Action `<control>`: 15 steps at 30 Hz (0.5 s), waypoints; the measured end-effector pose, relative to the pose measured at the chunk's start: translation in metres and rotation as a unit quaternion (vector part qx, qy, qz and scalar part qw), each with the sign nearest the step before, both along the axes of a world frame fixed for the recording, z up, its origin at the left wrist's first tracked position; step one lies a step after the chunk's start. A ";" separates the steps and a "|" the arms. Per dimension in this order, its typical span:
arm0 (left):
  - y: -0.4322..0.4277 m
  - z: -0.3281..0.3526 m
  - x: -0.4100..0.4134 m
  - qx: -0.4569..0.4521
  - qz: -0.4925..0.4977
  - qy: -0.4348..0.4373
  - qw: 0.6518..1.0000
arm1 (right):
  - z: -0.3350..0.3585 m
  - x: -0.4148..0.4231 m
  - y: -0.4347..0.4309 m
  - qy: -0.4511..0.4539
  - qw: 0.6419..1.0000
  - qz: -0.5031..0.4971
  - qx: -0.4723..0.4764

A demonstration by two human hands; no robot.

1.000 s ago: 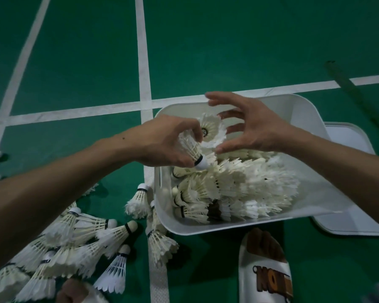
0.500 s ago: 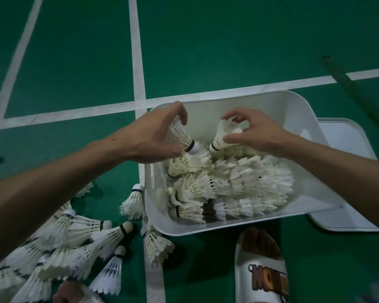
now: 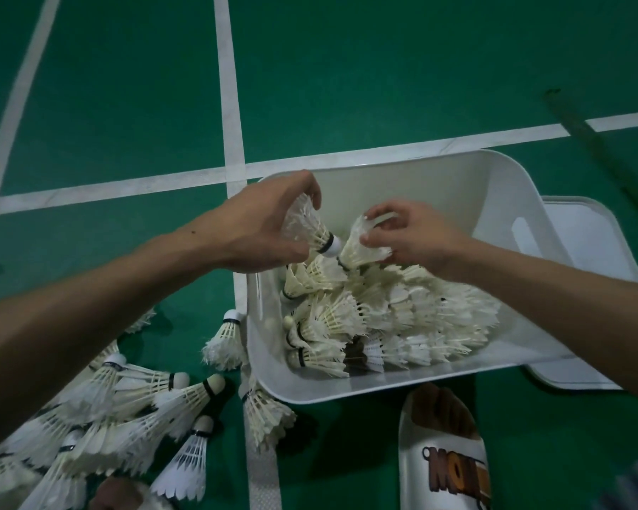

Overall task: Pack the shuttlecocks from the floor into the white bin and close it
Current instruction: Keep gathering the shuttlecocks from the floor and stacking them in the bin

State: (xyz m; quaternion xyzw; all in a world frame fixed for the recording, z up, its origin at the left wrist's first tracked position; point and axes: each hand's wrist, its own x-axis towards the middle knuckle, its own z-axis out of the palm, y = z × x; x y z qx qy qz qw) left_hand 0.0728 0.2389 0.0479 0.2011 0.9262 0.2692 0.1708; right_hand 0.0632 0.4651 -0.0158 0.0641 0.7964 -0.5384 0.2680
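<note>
The white bin [image 3: 439,178] sits on the green floor, its near half filled with rows of white shuttlecocks [image 3: 395,318]. Over its left rim my left hand [image 3: 262,230] grips a shuttlecock [image 3: 310,230] by the feathers, cork pointing down and right into the bin. My right hand [image 3: 417,237] is closed on the feathers of another shuttlecock [image 3: 358,244], which rests on top of the packed rows. A loose pile of shuttlecocks [image 3: 118,410] lies on the floor at lower left. The flat white lid [image 3: 586,252] lies on the floor behind the bin's right side.
A foot in a white slipper [image 3: 442,454] stands just in front of the bin. White court lines [image 3: 233,123] cross the floor beyond. Two stray shuttlecocks [image 3: 225,340] lie against the bin's left wall.
My right hand took a shuttlecock and lowered it onto the packed rows. My left hand has carried its shuttlecock a little further over the bin's left rim.
</note>
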 end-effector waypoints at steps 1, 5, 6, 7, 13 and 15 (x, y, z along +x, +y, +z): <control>0.000 -0.001 0.000 0.001 -0.002 -0.001 1.000 | -0.006 0.005 -0.004 -0.001 0.999 0.028 0.021; -0.005 -0.003 -0.002 0.007 -0.010 0.003 1.000 | -0.016 0.009 -0.007 0.060 0.972 0.144 0.175; -0.005 -0.004 -0.002 0.005 -0.015 0.007 1.000 | -0.015 0.007 -0.007 0.067 0.970 0.145 0.183; -0.005 -0.004 -0.002 0.002 -0.020 0.011 1.000 | -0.014 0.005 -0.006 0.069 0.970 0.144 0.181; -0.001 -0.007 -0.007 -0.038 -0.027 0.017 0.999 | -0.019 -0.003 -0.011 0.079 0.968 0.160 0.175; 0.003 -0.006 -0.007 -0.028 -0.032 0.028 0.999 | -0.015 -0.007 -0.006 0.070 0.965 0.179 0.177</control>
